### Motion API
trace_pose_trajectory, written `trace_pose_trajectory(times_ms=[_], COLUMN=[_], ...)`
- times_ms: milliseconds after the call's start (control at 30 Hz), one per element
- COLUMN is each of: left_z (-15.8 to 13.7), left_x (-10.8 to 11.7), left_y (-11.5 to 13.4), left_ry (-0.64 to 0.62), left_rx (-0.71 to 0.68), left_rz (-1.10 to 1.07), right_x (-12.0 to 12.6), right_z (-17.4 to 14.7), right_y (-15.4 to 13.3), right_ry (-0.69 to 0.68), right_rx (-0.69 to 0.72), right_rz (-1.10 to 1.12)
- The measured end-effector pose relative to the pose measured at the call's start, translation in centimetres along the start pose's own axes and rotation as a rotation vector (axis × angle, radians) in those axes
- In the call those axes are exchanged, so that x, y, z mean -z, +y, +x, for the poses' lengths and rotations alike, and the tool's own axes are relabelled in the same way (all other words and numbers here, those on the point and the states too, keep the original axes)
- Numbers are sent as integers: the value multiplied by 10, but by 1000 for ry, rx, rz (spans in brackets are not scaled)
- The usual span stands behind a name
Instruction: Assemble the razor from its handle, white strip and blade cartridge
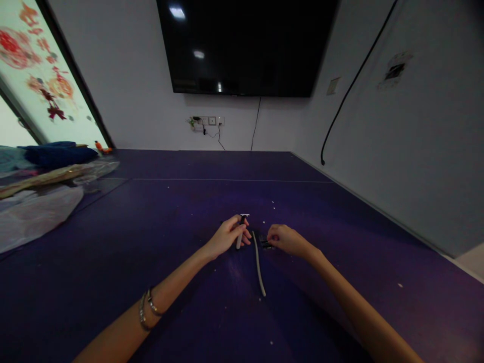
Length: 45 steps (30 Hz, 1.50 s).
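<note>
My left hand (229, 234) is closed round the handle of a T-headed tool (239, 239) shaped like a razor. Its pale crosspiece points away from me, and the handle is dark and silvery. To the right of it a grey flexible cable or tube (258, 264) lies on the purple surface, slightly bent, touched by neither hand. My right hand (285, 239) has its fingers pinched together over some small dark pieces (265, 244) just right of the cable. Whether one of these pieces is between the fingertips is hidden.
The purple tabletop (181, 201) carries scattered white specks. Plastic bags (38, 212) and folded blue cloth (56, 154) lie at the left, near a small orange object (103, 148). A television (245, 45) hangs on the back wall above sockets (212, 121). A black cable (351, 85) hangs down at the right.
</note>
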<state>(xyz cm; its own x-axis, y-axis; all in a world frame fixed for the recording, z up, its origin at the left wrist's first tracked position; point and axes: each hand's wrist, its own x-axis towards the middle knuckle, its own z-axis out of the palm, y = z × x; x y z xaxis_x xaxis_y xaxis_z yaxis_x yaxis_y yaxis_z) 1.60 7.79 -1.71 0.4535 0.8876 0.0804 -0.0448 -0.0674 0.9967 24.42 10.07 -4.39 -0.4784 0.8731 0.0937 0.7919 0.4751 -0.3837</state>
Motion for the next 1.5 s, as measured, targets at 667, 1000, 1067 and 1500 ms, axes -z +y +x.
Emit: trace_pose_trajectory(times_ms=[667,1000,1067,1500], left_z=[0,-1,-2,-12], left_x=[-1,-4,-6,-23], left_y=[2,-2,-3,-9], left_ry=[53,65,77,253], left_rx=[-38,-38,-46,-195], left_rz=[-2,-22,-26,147], right_x=[16,23,26,51], right_z=[4,1,1,10], right_y=[-8,-22,-26,-52], right_ry=[124,120,129,216], right_rx=[-227,-200,-192,-92], right_rz=[897,936,938,915])
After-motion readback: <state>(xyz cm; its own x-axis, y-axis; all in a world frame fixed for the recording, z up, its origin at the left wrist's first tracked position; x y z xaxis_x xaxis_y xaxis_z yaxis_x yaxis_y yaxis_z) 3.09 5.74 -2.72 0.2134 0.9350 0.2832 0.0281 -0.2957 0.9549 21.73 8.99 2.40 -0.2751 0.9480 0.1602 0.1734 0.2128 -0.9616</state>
